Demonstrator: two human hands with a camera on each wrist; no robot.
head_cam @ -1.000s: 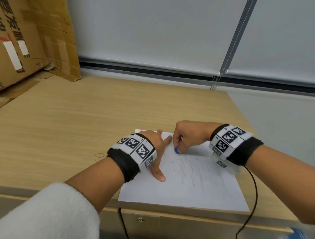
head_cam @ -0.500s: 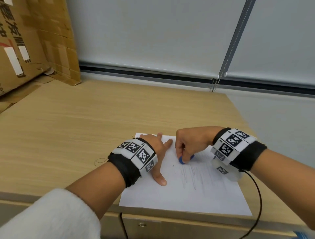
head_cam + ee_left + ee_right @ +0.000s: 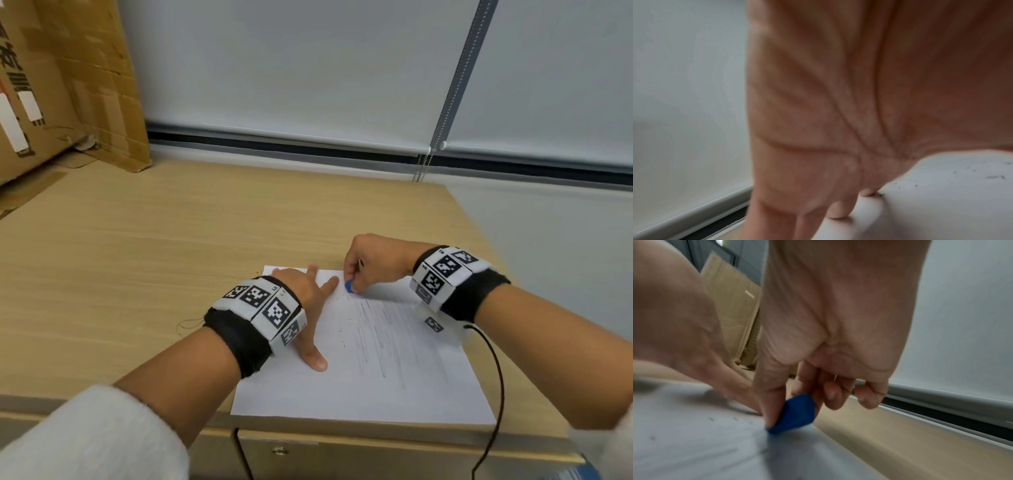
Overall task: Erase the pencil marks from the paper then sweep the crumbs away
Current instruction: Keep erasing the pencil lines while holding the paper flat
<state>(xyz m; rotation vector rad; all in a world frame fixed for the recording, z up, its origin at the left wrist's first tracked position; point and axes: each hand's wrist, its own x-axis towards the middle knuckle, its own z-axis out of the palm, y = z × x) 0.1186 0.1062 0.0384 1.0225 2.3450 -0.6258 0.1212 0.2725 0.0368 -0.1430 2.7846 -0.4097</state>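
A white sheet of paper (image 3: 394, 387) lies near the front right of the wooden desk, with grey pencil strokes (image 3: 387, 332) down its middle. My right hand (image 3: 368, 265) pinches a small blue eraser (image 3: 348, 286) between thumb and fingers and presses it on the paper's far end; the right wrist view shows the eraser (image 3: 795, 414) touching the sheet. My left hand (image 3: 308, 301) lies flat with fingers spread on the paper's left side, holding it down. Small dark eraser crumbs (image 3: 342, 330) are scattered between the hands, and the crumbs (image 3: 995, 177) also show in the left wrist view.
The wooden desk (image 3: 154, 257) stretches left and back. Cardboard boxes (image 3: 61, 96) lean at the back left. A window blind (image 3: 308, 68) and its bead chain (image 3: 421, 168) stand behind the desk. A black cable (image 3: 496, 377) hangs from my right wrist over the desk's front edge.
My right hand has rubbed the eraser towards me and then away again, back to the paper's far end. More crumbs lie on the sheet. The left hand has stayed put.
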